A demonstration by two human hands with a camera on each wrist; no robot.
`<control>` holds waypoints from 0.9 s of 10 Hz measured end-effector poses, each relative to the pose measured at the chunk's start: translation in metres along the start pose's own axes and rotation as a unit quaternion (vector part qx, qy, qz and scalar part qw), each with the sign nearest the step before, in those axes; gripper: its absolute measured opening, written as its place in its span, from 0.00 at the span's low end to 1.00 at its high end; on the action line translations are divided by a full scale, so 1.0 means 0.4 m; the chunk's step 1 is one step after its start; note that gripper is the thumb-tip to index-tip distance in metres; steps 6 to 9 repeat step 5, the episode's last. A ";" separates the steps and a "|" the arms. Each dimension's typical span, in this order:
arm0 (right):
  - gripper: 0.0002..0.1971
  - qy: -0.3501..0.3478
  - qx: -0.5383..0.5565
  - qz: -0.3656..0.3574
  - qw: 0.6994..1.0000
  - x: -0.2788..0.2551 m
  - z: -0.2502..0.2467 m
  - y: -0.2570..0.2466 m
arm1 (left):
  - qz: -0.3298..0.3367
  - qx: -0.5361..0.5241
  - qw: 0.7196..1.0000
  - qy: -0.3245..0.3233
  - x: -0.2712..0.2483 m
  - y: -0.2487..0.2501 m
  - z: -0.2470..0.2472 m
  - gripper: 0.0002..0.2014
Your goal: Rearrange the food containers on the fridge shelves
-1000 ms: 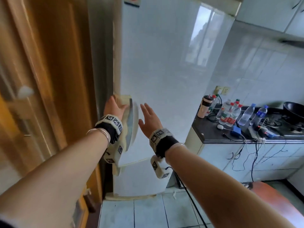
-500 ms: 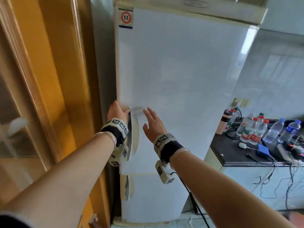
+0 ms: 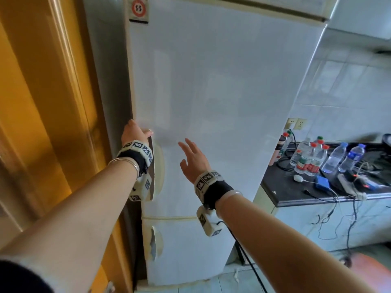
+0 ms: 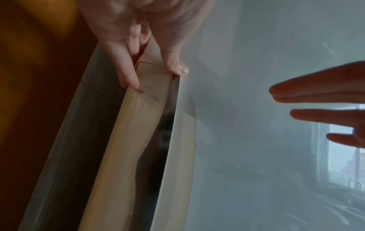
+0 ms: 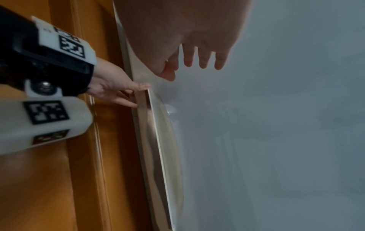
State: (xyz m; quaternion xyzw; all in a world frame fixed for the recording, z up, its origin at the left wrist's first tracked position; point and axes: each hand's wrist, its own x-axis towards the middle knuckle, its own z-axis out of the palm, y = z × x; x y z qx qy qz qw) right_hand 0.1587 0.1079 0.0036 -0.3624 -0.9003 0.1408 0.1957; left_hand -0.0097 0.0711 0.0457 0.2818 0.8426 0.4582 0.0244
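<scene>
The white fridge's upper door (image 3: 222,102) is closed, so no shelves or food containers show. My left hand (image 3: 141,132) grips the top of the cream door handle (image 3: 158,166) at the door's left edge. In the left wrist view, the thumb lies on the handle's (image 4: 138,125) front and the fingers (image 4: 126,75) wrap its outer side. My right hand (image 3: 188,153) hovers open, fingers spread, just right of the handle and close to the door face. The right wrist view shows the right hand (image 5: 187,46) above the left hand (image 5: 114,90) at the handle (image 5: 158,140).
A wooden door frame (image 3: 53,123) stands tight against the fridge's left side. The lower freezer door (image 3: 190,250) is closed below. To the right, a black countertop (image 3: 296,193) carries several water bottles (image 3: 313,157) and cables. An orange stool (image 3: 368,269) sits at lower right.
My view has risen and moved closer to the fridge. The left hand stays on the handle's top and the right hand stays open by the door. The door remains closed.
</scene>
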 end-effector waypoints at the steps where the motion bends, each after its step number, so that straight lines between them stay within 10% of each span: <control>1: 0.30 -0.011 -0.006 0.013 1.000 -0.006 0.002 0.019 | -0.002 -0.002 1.000 -0.010 -0.001 -0.002 -0.003 0.27; 9: 0.29 -0.092 -0.044 0.030 0.994 -0.079 0.036 0.060 | -0.015 0.128 0.987 -0.092 -0.209 -0.070 -0.027 0.27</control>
